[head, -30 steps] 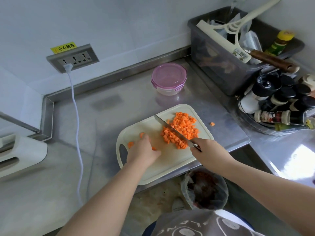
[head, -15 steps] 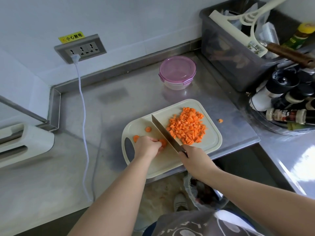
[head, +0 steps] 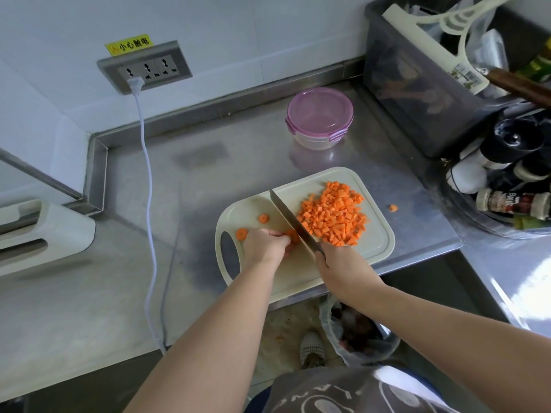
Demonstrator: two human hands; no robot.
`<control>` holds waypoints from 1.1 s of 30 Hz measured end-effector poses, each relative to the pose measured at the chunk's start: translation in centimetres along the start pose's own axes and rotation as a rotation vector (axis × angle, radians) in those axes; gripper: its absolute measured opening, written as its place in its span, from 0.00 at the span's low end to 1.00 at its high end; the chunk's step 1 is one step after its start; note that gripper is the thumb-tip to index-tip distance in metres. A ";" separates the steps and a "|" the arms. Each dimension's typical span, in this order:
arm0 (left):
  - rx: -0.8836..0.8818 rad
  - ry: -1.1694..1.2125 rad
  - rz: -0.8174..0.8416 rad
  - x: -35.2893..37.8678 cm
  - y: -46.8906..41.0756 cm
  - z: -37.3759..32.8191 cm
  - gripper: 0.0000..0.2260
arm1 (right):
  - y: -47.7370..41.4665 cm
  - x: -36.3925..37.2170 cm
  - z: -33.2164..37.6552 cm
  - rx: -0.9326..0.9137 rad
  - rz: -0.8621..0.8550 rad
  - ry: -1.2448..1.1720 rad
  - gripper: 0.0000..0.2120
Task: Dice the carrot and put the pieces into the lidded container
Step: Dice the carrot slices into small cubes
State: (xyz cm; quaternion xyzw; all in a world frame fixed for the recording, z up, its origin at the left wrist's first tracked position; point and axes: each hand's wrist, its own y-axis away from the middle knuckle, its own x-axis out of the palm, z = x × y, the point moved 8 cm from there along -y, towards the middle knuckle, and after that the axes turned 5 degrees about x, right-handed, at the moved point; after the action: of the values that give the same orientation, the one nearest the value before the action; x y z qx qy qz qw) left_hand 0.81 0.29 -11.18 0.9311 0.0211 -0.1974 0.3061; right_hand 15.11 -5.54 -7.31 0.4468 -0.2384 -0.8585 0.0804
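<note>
Carrot piece (head: 291, 235) lay on the cutting board (head: 378, 244), pinched under the left hand's (head: 264, 245) curled fingertips, just left of the knife (head: 293, 223). Blade ran diagonally away from the right hand (head: 340, 263) clenching its handle. Diced pile (head: 334, 217) right of blade; lidded container (head: 320, 117) closed, well beyond, bare counter (head: 238, 168) between.

I see a steel counter (head: 238, 162) carrying a cream cutting board (head: 378, 242) at its front edge. A pink-lidded container (head: 320, 116) sits behind the board with its lid on, and one stray carrot piece (head: 393, 207) lies just right of the board. A grey bin (head: 417, 93) stands in the far right corner, and a white cord (head: 149, 204) trails across the left.
</note>
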 end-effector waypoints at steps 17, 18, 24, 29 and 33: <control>-0.003 0.011 0.017 0.2 -0.7 0.3 0.09 | 0.5 0.0 0.8 -0.038 -0.031 0.121 0.10; -0.005 0.014 0.020 0.2 -0.8 0.3 0.09 | 0.5 0.0 0.8 -0.040 -0.036 0.124 0.10; -0.019 0.034 0.035 0.4 -1.1 0.7 0.07 | 0.3 0.0 0.8 -0.039 -0.033 0.166 0.11; -0.023 0.022 0.036 0.4 -1.3 0.9 0.06 | 0.0 0.2 0.6 -0.034 -0.009 0.204 0.11; -0.026 0.017 0.036 0.4 -1.2 0.8 0.06 | -0.5 0.6 0.4 -0.020 -0.003 0.229 0.08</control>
State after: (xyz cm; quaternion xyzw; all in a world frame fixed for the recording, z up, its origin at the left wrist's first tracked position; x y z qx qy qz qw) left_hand 0.72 0.77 -12.55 0.9289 0.0098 -0.1836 0.3215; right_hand 14.49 -5.21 -7.83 0.5413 -0.2185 -0.8044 0.1105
